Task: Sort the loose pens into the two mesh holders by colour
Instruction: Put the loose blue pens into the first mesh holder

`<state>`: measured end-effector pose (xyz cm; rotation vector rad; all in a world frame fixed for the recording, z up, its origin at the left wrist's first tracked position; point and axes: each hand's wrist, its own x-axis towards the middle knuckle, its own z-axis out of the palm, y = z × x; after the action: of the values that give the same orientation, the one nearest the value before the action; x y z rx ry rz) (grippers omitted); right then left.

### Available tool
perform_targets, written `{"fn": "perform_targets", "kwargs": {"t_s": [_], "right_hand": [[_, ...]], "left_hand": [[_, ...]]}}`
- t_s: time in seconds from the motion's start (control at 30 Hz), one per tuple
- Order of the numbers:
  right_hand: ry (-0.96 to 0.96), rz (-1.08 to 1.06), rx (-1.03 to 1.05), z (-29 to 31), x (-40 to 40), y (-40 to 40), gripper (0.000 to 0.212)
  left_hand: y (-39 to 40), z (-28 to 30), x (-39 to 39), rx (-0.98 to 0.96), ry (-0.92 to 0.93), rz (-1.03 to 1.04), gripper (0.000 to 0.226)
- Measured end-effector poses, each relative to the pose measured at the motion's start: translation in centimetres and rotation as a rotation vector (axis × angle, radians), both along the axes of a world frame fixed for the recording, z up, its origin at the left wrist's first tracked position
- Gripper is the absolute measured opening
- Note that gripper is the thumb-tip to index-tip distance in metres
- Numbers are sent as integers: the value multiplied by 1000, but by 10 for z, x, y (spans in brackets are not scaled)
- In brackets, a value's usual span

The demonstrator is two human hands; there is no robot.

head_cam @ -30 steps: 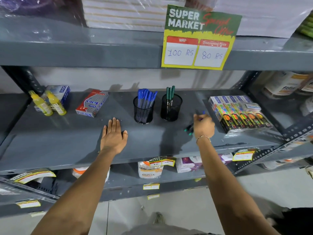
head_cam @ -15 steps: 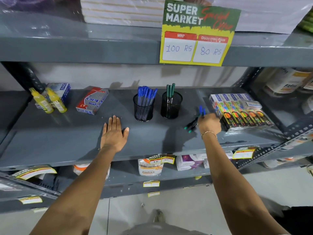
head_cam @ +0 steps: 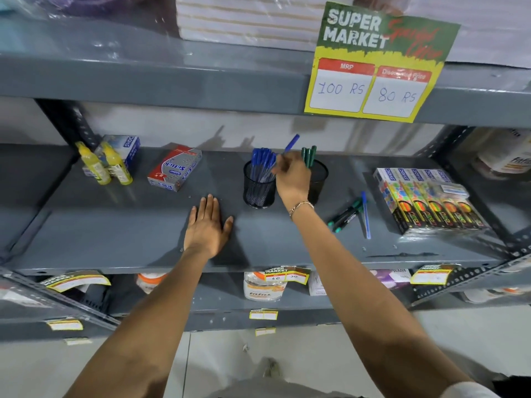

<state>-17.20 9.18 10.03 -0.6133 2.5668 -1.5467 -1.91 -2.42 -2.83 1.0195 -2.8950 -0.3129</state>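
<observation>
Our right hand (head_cam: 291, 179) pinches a blue pen (head_cam: 290, 144) just above the left holder (head_cam: 258, 186) of blue pens, while our left hand (head_cam: 207, 226) lies flat and spread on the shelf (head_cam: 115, 225). We should tip it upright and ease it into a gap. Loose pens (head_cam: 349, 215) wait at right.

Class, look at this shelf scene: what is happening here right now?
A person is sorting pens on a grey shelf. The right hand holds a blue pen over the holder of blue pens. The left hand rests flat. Green pens and one more blue pen lie loose beside the green-pen holder.
</observation>
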Motion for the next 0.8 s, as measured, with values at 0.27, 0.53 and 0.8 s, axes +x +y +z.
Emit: {"fn": "perform_targets", "kwargs": {"t_s": [0.27, 0.53, 0.8], "right_hand": [[19, 30, 283, -15, -4, -9, 34], [64, -36, 208, -14, -16, 9, 52], [-4, -581, 313, -30, -69, 121, 44]], "left_hand": [[0, 1, 0, -15, 20, 3, 73], [0, 2, -1, -17, -4, -2, 72], [-2, -2, -2, -4, -22, 7, 72]]}}
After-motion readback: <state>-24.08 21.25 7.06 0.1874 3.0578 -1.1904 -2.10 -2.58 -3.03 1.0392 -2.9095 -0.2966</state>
